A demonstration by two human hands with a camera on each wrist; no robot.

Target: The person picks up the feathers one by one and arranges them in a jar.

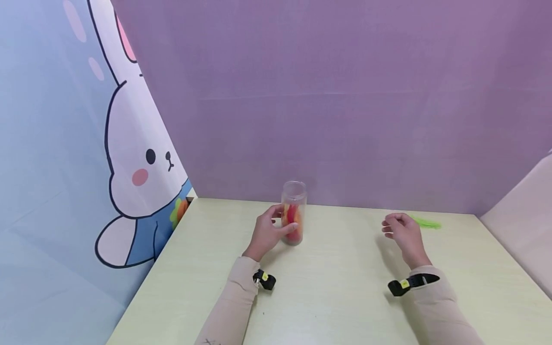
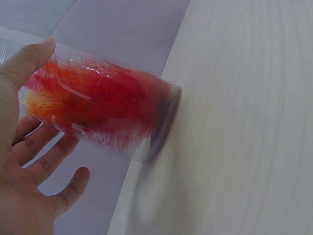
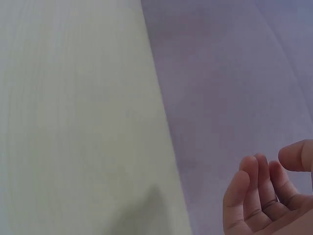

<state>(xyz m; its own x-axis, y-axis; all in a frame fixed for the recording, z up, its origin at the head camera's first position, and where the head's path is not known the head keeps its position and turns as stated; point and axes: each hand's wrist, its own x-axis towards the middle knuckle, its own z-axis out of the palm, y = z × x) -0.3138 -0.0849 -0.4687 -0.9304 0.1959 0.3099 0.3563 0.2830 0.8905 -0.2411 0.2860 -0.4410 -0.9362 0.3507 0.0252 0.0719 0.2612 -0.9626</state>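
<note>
A clear, topless jar stands upright on the table, filled with red, orange and yellow feathers. My left hand grips its side, the thumb on one side and fingers round the other; in the left wrist view the little finger sticks out from the wall. My right hand hovers above the table to the right, and its fingers curve loosely with nothing between them. Just beyond that hand lies a bright green feather, partly hidden by it.
The pale wooden table ends at a purple cloth backdrop. On the left hangs a blue cloth with a cartoon rabbit, and a pale cloth borders the right side.
</note>
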